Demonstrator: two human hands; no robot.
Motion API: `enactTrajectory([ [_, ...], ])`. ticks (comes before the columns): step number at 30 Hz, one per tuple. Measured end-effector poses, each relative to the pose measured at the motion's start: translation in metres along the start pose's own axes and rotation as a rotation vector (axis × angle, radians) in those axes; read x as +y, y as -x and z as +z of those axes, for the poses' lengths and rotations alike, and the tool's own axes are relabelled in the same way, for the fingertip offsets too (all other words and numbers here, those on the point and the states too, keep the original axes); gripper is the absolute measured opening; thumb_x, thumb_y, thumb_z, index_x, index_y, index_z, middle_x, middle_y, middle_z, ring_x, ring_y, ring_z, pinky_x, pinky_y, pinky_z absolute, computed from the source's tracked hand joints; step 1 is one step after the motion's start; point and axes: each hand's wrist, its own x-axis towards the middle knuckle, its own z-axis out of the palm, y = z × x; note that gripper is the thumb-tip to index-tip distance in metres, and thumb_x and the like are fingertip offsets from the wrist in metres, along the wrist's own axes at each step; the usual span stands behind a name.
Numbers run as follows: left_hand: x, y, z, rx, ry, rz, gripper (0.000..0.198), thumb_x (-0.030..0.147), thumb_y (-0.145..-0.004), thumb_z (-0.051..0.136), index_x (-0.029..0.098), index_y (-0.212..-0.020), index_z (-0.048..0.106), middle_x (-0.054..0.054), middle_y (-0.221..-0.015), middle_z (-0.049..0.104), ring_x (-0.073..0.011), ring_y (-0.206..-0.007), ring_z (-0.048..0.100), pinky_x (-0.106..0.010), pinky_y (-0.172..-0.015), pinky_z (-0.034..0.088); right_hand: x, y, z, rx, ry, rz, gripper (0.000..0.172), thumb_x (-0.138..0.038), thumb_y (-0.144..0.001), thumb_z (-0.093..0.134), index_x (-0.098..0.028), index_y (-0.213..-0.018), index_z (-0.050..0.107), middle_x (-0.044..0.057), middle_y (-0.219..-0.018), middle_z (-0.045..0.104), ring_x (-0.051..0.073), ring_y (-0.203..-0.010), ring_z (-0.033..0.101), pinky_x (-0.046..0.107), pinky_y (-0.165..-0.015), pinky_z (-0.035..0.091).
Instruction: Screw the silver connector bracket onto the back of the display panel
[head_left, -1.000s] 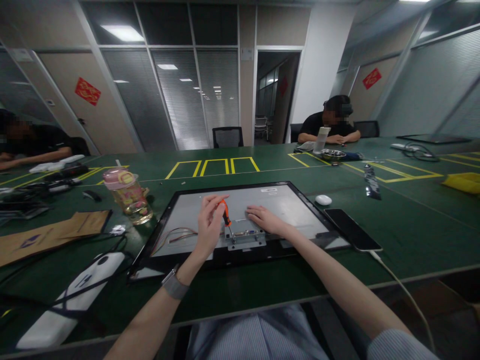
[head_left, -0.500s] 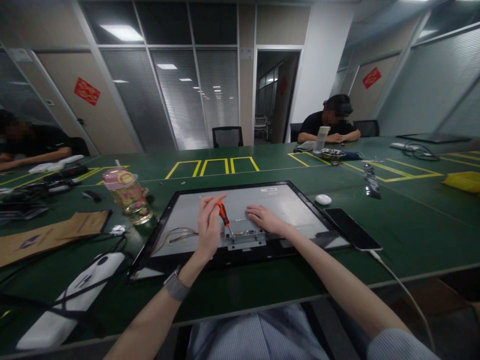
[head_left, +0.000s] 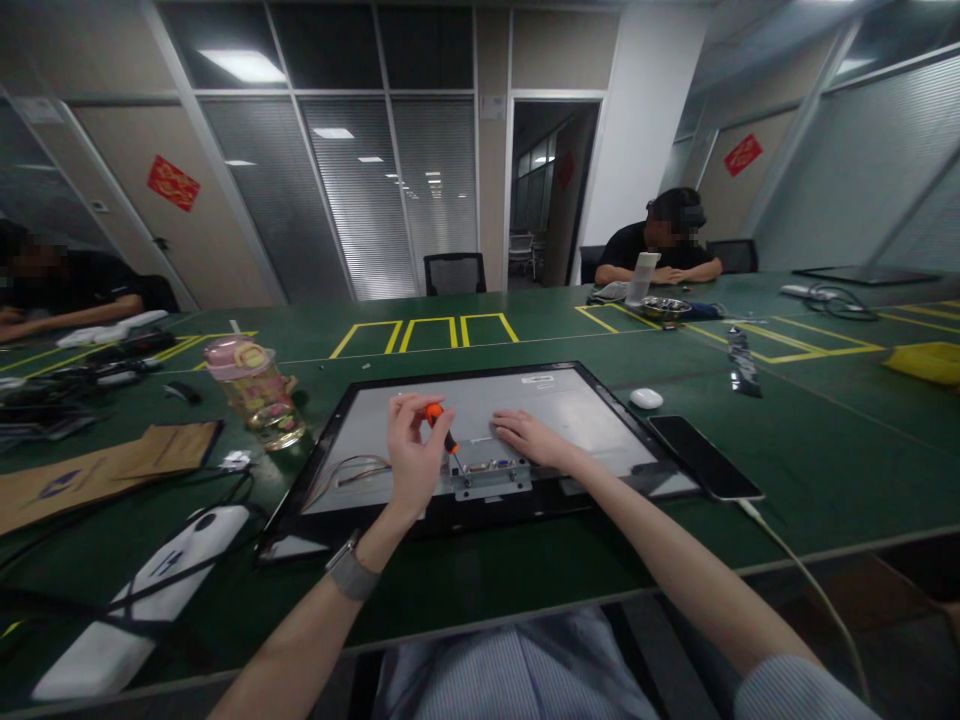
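Note:
My left hand [head_left: 414,450] is closed round the handle of an orange and black screwdriver [head_left: 448,438]. The tool tilts, its shaft pointing down at the left end of a metal bracket [head_left: 492,487] with connector ports; whether the tip touches a screw is too small to tell. My right hand [head_left: 531,438] lies flat with fingers stretched out on the grey back of a display panel [head_left: 577,410], just behind the bracket. Thin wires [head_left: 346,470] run along the panel left of my left hand.
To the left stand a pink-lidded bottle [head_left: 255,395], a cardboard piece [head_left: 112,465] and a white power strip [head_left: 150,590]. On the right lie a phone [head_left: 705,457] with its cable and a white earbud case [head_left: 646,399]. Two people sit across the green table.
My left hand's fingers have curled and shifted on the screwdriver, whose handle has swung a little left and down. My right hand has stayed put.

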Motion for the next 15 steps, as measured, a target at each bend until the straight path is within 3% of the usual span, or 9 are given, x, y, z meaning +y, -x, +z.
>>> enactTrajectory([
  [15, 0.0024, 0.0011, 0.0012, 0.032, 0.022, -0.114, 0.027, 0.019, -0.066, 0.076, 0.017, -0.077, 0.051, 0.006, -0.068, 0.045, -0.0061, -0.055, 0.045, -0.018, -0.053, 0.038, -0.0028, -0.0002, -0.0017, -0.009, 0.003, 0.01, 0.046, -0.04, -0.096, 0.031, -0.018, -0.127, 0.057, 0.013, -0.137, 0.052, 0.027, -0.127, 0.046, 0.05, -0.108, 0.03],
])
